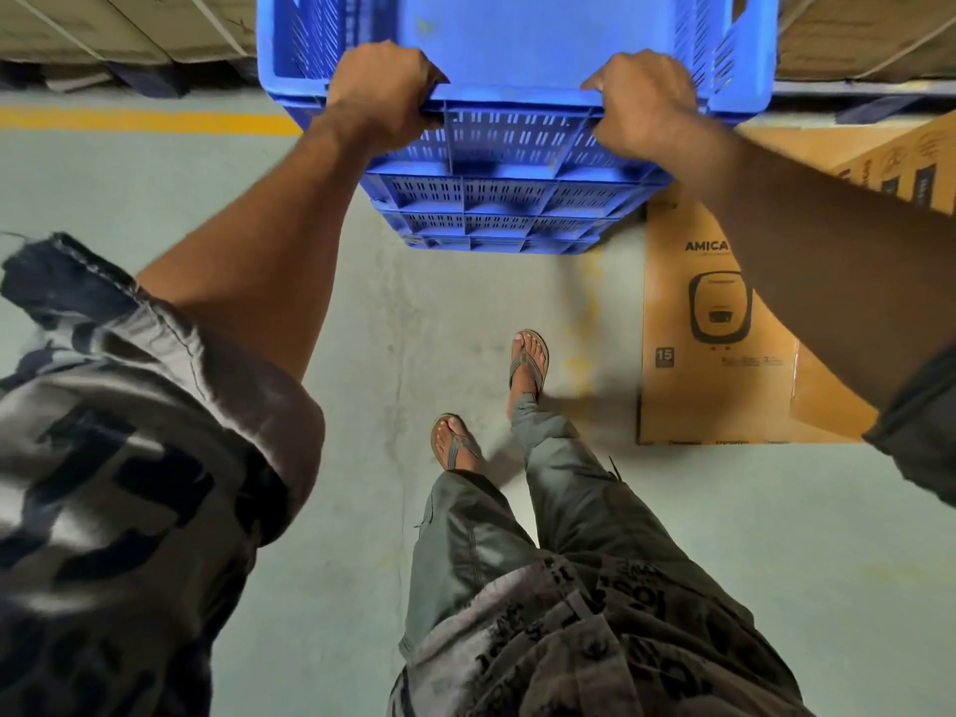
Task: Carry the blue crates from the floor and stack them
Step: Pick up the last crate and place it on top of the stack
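Note:
A blue slotted plastic crate (517, 49) fills the top middle of the head view, open side up and empty inside. It sits on top of a stack of blue crates (507, 214), with at least two more walls showing beneath it. My left hand (383, 93) is shut on the near rim at the left. My right hand (644, 98) is shut on the same rim at the right. Both arms are stretched forward.
A brown cardboard box (724, 323) printed with an appliance lies on the floor right of the stack. Cardboard cartons (103, 28) line the back wall on pallets. A yellow line (145, 121) runs across the grey floor at left. My sandalled feet (491, 395) stand just behind the stack.

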The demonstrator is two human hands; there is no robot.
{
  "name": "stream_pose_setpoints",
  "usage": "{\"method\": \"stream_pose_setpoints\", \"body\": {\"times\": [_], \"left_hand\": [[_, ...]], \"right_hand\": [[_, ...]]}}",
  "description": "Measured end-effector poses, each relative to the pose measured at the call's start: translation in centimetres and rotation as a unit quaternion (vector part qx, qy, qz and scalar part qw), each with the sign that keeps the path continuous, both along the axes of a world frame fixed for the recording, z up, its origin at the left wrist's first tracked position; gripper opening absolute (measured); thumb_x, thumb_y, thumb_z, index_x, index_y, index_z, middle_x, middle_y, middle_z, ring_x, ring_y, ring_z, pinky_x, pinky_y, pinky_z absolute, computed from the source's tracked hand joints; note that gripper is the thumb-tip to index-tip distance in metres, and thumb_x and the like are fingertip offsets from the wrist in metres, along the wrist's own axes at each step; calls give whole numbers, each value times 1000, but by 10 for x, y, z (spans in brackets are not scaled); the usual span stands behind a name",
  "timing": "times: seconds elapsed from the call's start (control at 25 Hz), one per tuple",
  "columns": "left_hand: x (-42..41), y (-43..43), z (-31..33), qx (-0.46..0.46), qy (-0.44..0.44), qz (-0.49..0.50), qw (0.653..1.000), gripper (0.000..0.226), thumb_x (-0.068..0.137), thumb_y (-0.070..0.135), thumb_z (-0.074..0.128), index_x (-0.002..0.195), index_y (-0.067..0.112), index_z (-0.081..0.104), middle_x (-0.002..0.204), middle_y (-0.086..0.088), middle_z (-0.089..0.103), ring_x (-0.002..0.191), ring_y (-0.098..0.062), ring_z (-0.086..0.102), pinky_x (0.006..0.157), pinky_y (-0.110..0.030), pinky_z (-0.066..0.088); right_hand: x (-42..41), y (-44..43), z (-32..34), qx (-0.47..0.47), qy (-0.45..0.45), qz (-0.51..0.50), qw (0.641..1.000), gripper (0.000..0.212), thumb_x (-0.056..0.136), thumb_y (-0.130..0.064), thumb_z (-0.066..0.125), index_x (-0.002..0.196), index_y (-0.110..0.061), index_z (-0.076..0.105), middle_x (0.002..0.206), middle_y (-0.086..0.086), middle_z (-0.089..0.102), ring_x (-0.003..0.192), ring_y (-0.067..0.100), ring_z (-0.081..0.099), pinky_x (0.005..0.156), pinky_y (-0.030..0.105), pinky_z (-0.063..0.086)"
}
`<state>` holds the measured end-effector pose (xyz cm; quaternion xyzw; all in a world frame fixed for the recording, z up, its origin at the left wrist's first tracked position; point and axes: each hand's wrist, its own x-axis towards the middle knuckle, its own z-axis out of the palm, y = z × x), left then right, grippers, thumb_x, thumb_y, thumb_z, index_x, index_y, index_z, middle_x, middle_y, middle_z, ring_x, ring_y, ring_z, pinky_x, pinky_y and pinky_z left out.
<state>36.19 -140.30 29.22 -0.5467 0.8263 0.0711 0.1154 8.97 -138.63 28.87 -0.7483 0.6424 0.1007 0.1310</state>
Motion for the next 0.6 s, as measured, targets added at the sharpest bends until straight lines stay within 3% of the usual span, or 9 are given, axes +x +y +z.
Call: {"method": "stream_pose_setpoints", "body": {"times": [0.12,0.2,0.32,0.44,0.6], "left_hand": [[-3,-2,-1,-6,-2,0,1000,31,94,30,67,119,11,68,98,-26,69,95,-47,65,80,-55,51],[-3,6,-3,-13,22,6,1000,46,91,26,70,134,17,57,117,-20,67,110,-43,62,92,-56,46],[-4,24,-13,-34,49,7,998,70,89,51,65,148,28,36,144,-7,51,130,-34,48,107,-55,31],[-14,28,-15,-52,66,54,995,67,94,76,27,138,30,48,141,-1,48,129,-31,44,102,-52,30],[-12,22,-5,13,88,60,994,60,100,67,17,128,32,58,134,-3,55,124,-33,46,99,-52,30]], "right_hand": [[-3,-5,5,54,0,19,998,57,87,-11,73,141,-10,53,114,24,68,106,44,61,90,53,52],[-6,3,8,35,-10,20,999,63,86,-19,76,142,-10,50,121,22,64,114,44,58,95,53,48],[-6,27,1,-49,-65,14,997,47,98,-36,57,139,-12,50,125,16,61,117,39,54,99,50,40],[-5,34,-14,-65,-83,11,994,52,104,-51,30,136,-16,51,126,10,57,119,35,48,101,46,30],[-2,23,-9,-30,-86,-22,996,57,104,-56,20,119,-17,57,114,9,59,112,33,48,95,45,29]]}}
